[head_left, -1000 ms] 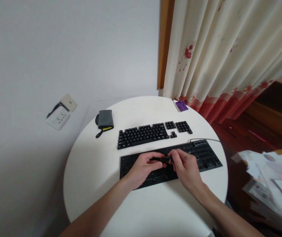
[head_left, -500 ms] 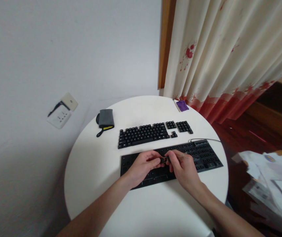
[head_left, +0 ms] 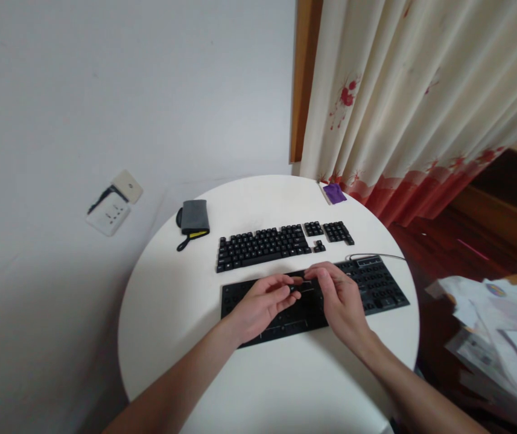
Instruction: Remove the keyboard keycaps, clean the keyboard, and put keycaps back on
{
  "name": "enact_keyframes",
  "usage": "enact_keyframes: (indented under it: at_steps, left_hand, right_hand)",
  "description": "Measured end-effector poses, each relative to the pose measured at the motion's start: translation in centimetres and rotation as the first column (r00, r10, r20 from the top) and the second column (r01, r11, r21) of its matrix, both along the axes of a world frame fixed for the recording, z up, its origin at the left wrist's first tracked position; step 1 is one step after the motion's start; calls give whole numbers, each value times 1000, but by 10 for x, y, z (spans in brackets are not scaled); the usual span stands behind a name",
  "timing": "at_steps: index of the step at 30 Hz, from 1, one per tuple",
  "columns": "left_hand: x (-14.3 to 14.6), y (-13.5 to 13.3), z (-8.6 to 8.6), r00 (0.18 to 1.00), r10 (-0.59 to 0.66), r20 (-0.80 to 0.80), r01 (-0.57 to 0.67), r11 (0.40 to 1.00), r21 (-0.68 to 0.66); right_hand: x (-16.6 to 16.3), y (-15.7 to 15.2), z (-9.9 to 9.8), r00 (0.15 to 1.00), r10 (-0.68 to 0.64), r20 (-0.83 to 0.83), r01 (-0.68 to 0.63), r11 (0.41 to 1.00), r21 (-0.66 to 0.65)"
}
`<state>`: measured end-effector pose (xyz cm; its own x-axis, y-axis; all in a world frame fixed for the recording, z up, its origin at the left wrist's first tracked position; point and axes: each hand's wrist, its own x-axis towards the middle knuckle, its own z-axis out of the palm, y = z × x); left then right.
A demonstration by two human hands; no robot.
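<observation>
Keycaps (head_left: 280, 242) behind keyboard base (head_left: 376, 288) on table (head_left: 172, 301); pouch (head_left: 193, 218) far left.

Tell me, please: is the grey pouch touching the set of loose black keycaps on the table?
Apart. The head view shows bare white table between the grey pouch and the loose black keycaps.
</observation>
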<state>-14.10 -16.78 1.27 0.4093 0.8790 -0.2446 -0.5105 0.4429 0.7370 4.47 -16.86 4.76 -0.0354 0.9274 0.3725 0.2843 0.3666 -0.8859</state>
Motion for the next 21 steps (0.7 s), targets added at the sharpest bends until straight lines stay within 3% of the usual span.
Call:
enact_keyframes:
  at_steps: [2,4,7,10,14,17,19,21]
  left_hand:
    - [0,0,0,999,44,-29,-44,999,-4]
    - [0,0,1,997,61,-49,-61,998,-5]
    - [2,-1,2,998,63,-31,-63,998,-5]
    - [5,-3,2,996,93,11,-93,996,2]
    - [8,-3,3,998,65,-4,-65,998,5]
    - [5,-1,5,994,88,-58,-88,996,0]
    - [3,2,8,993,99,-62,-99,995,3]
    - [1,4,10,994,97,-47,-96,995,6]
  right_hand:
    - [3,0,1,999,-13,-38,14,999,45]
    - [6,0,0,998,68,2,-68,994,89]
    - [8,0,-5,939,280,199,-302,950,85]
    - [4,-1,-13,880,329,342,-375,924,76]
    - [5,4,-13,861,303,409,-372,923,100]
    - [23,27,-5,854,229,467,-299,951,81]
    - [43,53,-1,797,101,596,-170,984,60]
    - [64,83,-2,684,16,730,-69,997,42]
